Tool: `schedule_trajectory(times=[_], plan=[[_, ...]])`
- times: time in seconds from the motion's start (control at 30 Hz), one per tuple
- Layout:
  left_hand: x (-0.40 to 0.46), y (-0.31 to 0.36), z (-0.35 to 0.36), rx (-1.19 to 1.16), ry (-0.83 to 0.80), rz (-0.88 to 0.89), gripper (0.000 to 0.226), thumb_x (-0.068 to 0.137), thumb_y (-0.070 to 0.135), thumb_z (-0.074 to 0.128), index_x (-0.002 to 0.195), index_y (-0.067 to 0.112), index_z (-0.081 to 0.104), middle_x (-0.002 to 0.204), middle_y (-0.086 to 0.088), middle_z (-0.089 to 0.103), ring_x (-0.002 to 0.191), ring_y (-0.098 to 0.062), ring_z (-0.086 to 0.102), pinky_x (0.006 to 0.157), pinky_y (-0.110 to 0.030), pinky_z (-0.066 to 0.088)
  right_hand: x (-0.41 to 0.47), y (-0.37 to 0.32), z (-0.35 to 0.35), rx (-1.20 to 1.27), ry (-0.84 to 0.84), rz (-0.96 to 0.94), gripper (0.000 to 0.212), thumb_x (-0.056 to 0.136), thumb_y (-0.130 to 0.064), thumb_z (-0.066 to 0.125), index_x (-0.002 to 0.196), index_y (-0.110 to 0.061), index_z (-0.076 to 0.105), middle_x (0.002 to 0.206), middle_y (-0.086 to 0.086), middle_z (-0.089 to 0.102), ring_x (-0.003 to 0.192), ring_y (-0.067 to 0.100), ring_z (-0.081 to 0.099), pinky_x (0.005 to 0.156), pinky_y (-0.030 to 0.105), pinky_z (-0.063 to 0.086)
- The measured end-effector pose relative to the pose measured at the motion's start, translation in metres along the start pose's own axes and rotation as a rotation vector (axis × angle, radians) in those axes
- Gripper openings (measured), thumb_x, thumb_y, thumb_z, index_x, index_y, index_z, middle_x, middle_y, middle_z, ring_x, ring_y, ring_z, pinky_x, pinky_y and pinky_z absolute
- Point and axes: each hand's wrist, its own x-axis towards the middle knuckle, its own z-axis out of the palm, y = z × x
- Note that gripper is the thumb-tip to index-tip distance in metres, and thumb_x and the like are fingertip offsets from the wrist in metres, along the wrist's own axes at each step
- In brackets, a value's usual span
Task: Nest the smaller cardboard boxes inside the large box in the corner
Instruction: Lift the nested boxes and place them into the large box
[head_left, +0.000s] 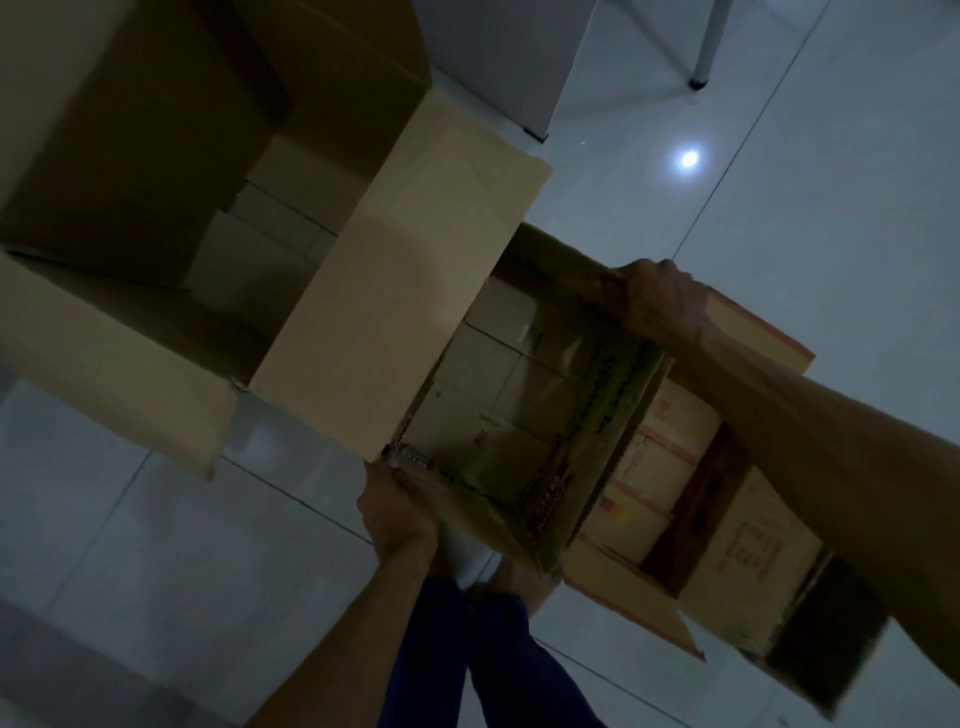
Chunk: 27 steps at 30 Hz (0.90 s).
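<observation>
A large open cardboard box (156, 171) fills the upper left, its flaps spread; one pale flap (410, 291) hangs over a smaller box. That smaller open box (524, 415), with printed inner walls, is gripped on two sides. My left hand (397, 506) grips its near rim corner. My right hand (657, 306) curls over its far rim. Another open printed box (727, 525) lies on the floor right beside it, partly under my right forearm.
Pale tiled floor (779, 208) surrounds the boxes, with a light reflection on it. A white cabinet base (519, 67) and a thin metal leg (706, 47) stand at the top. My blue trouser legs (467, 649) are at the bottom centre.
</observation>
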Motion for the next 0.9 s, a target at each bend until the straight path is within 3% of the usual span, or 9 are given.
schedule_trajectory(times=[0.1, 0.2, 0.27, 0.37, 0.47, 0.6, 0.7, 0.8, 0.9], plan=[[0.002, -0.003, -0.002, 0.069, -0.011, 0.058, 0.039, 0.109, 0.011, 0.037, 0.144, 0.000, 0.051, 0.144, -0.023, 0.053, 0.131, -0.036, 0.053, 0.116, -0.037, 0.037, -0.003, 0.016, 0.000, -0.032, 0.017, 0.028, 0.058, 0.102, -0.060, 0.043, 0.121, -0.012, 0.068, 0.093, 0.014, 0.068, 0.082, 0.032, 0.068, 0.076, 0.041, 0.054], [0.001, 0.000, -0.003, 0.075, -0.005, 0.103, 0.037, 0.110, 0.015, 0.034, 0.137, 0.003, 0.057, 0.137, -0.020, 0.059, 0.125, -0.035, 0.059, 0.109, -0.036, 0.043, -0.008, 0.036, 0.011, 0.003, 0.083, 0.017, 0.066, 0.100, -0.064, 0.042, 0.108, -0.006, 0.070, 0.077, 0.009, 0.060, 0.066, 0.026, 0.060, 0.062, 0.035, 0.049], [0.001, 0.002, -0.003, 0.071, -0.003, 0.115, 0.037, 0.111, 0.016, 0.033, 0.132, 0.003, 0.060, 0.133, -0.019, 0.061, 0.121, -0.033, 0.060, 0.106, -0.033, 0.044, -0.011, 0.046, 0.018, 0.055, 0.109, -0.008, 0.063, 0.101, -0.061, 0.044, 0.106, -0.005, 0.072, 0.074, 0.007, 0.061, 0.061, 0.024, 0.057, 0.057, 0.033, 0.047], [0.001, 0.003, -0.004, 0.081, -0.006, 0.103, 0.037, 0.110, 0.012, 0.032, 0.130, 0.002, 0.061, 0.130, -0.019, 0.063, 0.115, -0.028, 0.061, 0.095, -0.025, 0.042, -0.014, 0.058, 0.020, 0.199, 0.121, 0.007, 0.052, 0.101, -0.055, 0.049, 0.112, -0.011, 0.075, 0.078, 0.004, 0.066, 0.065, 0.022, 0.062, 0.064, 0.040, 0.056], [-0.005, 0.004, -0.007, 0.078, 0.017, 0.132, 0.036, 0.110, 0.014, 0.032, 0.121, -0.001, 0.062, 0.122, -0.020, 0.064, 0.107, -0.027, 0.062, 0.085, -0.023, 0.036, -0.019, 0.061, 0.018, 0.222, 0.176, 0.016, 0.047, 0.101, -0.053, 0.052, 0.113, -0.013, 0.076, 0.072, 0.001, 0.060, 0.062, 0.022, 0.059, 0.061, 0.040, 0.054], [-0.016, 0.006, -0.015, 0.073, 0.009, 0.128, 0.032, 0.110, 0.017, 0.034, 0.125, 0.003, 0.059, 0.118, -0.018, 0.065, 0.100, -0.021, 0.060, 0.083, -0.026, 0.038, -0.027, 0.061, 0.009, 0.217, 0.227, 0.021, 0.042, 0.101, -0.051, 0.054, 0.108, -0.016, 0.077, 0.061, -0.016, 0.047, 0.052, 0.004, 0.047, 0.056, 0.036, 0.052], [-0.028, 0.008, -0.023, 0.089, 0.006, 0.139, 0.030, 0.109, 0.017, 0.035, 0.129, 0.011, 0.056, 0.115, -0.017, 0.067, 0.091, -0.020, 0.057, 0.081, -0.032, 0.047, -0.037, 0.063, -0.008, 0.210, 0.226, -0.009, 0.047, 0.100, -0.055, 0.052, 0.104, -0.015, 0.076, 0.063, -0.012, 0.051, 0.053, 0.007, 0.050, 0.050, 0.028, 0.043], [-0.043, 0.011, -0.032, 0.074, -0.006, 0.146, 0.034, 0.108, 0.015, 0.035, 0.136, 0.012, 0.053, 0.115, -0.019, 0.067, 0.094, -0.027, 0.062, 0.085, -0.039, 0.054, -0.049, 0.063, -0.027, 0.213, 0.192, -0.018, 0.048, 0.100, -0.057, 0.051, 0.108, -0.016, 0.076, 0.074, 0.002, 0.064, 0.059, 0.017, 0.058, 0.056, 0.032, 0.050], [-0.059, 0.020, -0.043, 0.074, -0.007, 0.110, 0.037, 0.108, 0.015, 0.034, 0.141, 0.014, 0.051, 0.123, -0.021, 0.065, 0.100, -0.032, 0.063, 0.086, -0.039, 0.053, -0.061, 0.060, -0.047, 0.203, 0.198, -0.033, 0.047, 0.101, -0.055, 0.050, 0.111, -0.017, 0.076, 0.071, -0.002, 0.060, 0.059, 0.016, 0.056, 0.056, 0.031, 0.047]])
